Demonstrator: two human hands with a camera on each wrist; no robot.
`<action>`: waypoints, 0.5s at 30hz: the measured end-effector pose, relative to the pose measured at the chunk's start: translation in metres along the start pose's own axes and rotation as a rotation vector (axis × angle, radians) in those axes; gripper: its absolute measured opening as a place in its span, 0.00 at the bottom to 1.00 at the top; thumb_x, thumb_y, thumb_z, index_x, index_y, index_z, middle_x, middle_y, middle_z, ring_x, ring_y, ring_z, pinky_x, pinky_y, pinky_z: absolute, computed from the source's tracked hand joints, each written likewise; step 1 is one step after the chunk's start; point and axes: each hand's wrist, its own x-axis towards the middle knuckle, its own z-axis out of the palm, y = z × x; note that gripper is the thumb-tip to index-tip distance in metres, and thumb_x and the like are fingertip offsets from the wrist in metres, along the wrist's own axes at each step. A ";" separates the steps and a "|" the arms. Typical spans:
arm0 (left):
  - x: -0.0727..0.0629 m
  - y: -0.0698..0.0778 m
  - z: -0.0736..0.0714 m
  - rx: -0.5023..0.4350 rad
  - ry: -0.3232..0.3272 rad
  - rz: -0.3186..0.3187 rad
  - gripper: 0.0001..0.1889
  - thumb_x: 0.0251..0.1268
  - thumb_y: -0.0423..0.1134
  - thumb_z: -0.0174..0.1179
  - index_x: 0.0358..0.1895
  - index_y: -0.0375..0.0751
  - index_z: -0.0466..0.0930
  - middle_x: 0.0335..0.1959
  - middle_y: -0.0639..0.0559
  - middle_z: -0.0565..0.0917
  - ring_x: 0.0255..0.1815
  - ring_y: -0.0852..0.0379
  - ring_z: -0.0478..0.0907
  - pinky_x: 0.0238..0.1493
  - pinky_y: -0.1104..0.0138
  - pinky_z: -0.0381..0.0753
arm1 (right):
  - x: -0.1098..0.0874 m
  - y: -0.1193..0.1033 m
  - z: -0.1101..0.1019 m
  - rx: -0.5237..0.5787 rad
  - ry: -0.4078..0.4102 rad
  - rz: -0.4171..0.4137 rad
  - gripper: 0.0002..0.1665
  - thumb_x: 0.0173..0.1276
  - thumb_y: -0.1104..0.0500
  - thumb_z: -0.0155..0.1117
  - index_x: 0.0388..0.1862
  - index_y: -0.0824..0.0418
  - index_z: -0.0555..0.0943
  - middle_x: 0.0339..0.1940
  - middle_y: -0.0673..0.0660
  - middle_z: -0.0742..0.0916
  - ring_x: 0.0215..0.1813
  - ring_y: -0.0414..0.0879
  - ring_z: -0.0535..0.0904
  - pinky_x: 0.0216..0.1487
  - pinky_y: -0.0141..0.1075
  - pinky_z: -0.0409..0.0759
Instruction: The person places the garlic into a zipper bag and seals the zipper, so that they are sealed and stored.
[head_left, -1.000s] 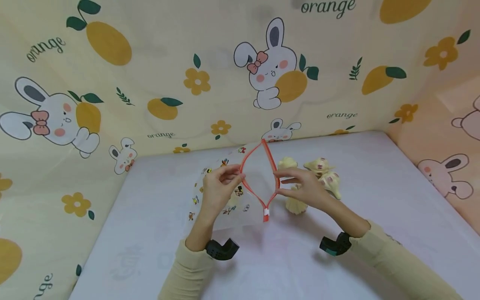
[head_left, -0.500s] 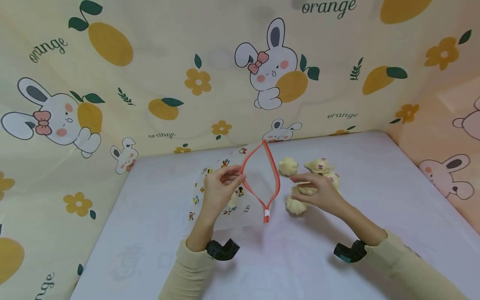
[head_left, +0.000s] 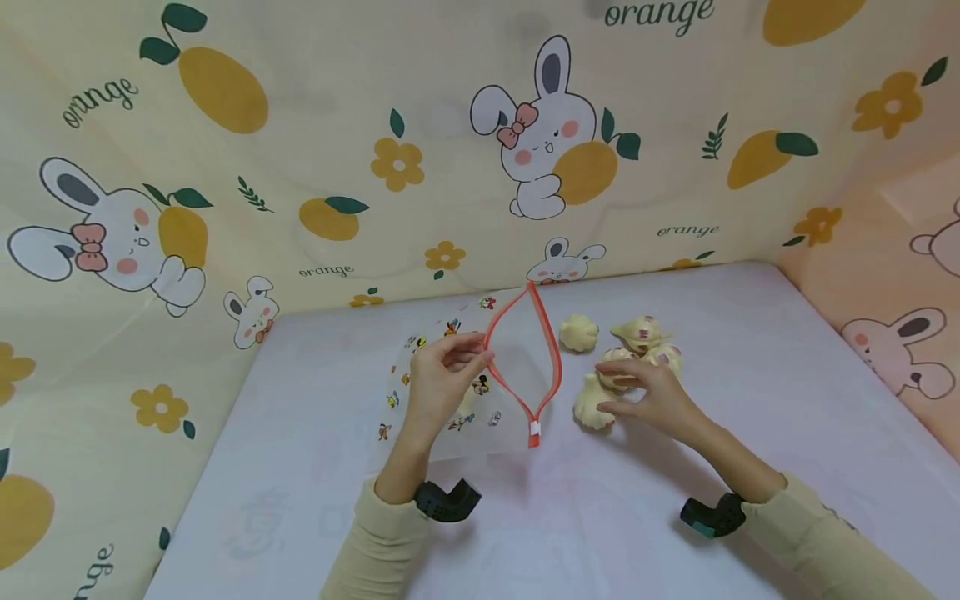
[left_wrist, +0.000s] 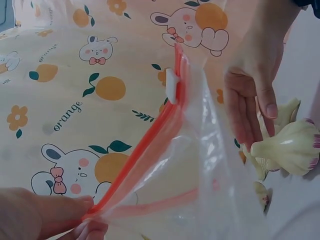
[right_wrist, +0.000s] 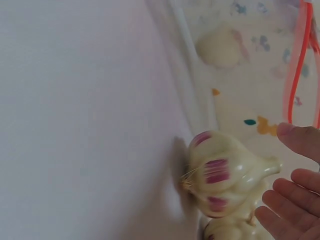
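Note:
My left hand (head_left: 442, 375) pinches the red zip edge of a clear plastic zip bag (head_left: 480, 433) printed with small cartoon figures. The bag's mouth gapes, and its white slider (head_left: 535, 428) sits at the near end. A pale rounded bulb (right_wrist: 220, 47) shows blurred through the plastic in the right wrist view. My right hand (head_left: 660, 400) hovers at a cluster of garlic bulbs, thumb and fingers spread. Its fingertips are close over the nearest garlic bulb (head_left: 592, 407). Another garlic bulb (right_wrist: 220, 172), purple-marked, lies under the fingers in the right wrist view.
One garlic bulb (head_left: 579, 333) lies apart, beside the bag's mouth. More bulbs, among them a garlic bulb (head_left: 640, 332) at the back, lie bunched behind my right hand. The white table (head_left: 300, 517) ends against a printed backdrop (head_left: 315, 150).
My right hand has let go of the bag's right edge and moved right to the garlic bulbs. My left hand stays on the bag, whose mouth remains spread.

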 end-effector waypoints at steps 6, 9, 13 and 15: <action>0.000 -0.001 0.000 0.018 0.007 0.003 0.14 0.56 0.31 0.68 0.45 0.30 0.84 0.38 0.35 0.86 0.32 0.63 0.82 0.35 0.81 0.81 | -0.005 0.007 0.003 -0.005 0.000 -0.029 0.29 0.47 0.66 0.78 0.51 0.71 0.81 0.47 0.67 0.87 0.44 0.43 0.86 0.44 0.44 0.86; 0.000 -0.001 0.001 0.024 0.012 0.010 0.13 0.56 0.31 0.68 0.45 0.30 0.84 0.37 0.35 0.87 0.32 0.61 0.83 0.35 0.81 0.82 | -0.006 0.009 0.004 0.003 -0.006 -0.025 0.30 0.46 0.67 0.78 0.51 0.72 0.80 0.48 0.68 0.87 0.44 0.45 0.86 0.45 0.45 0.86; 0.000 -0.001 0.002 0.036 0.008 0.024 0.13 0.56 0.31 0.68 0.45 0.30 0.84 0.38 0.35 0.87 0.34 0.51 0.85 0.35 0.81 0.81 | -0.007 0.011 0.006 0.000 -0.010 -0.021 0.31 0.45 0.68 0.78 0.51 0.73 0.80 0.49 0.69 0.87 0.44 0.51 0.87 0.46 0.48 0.85; -0.001 0.000 0.003 0.039 0.005 0.027 0.13 0.56 0.31 0.68 0.45 0.30 0.84 0.38 0.35 0.87 0.35 0.47 0.85 0.35 0.81 0.81 | -0.007 0.013 0.007 0.000 -0.009 -0.017 0.32 0.45 0.68 0.78 0.51 0.73 0.80 0.49 0.69 0.86 0.44 0.54 0.87 0.52 0.53 0.81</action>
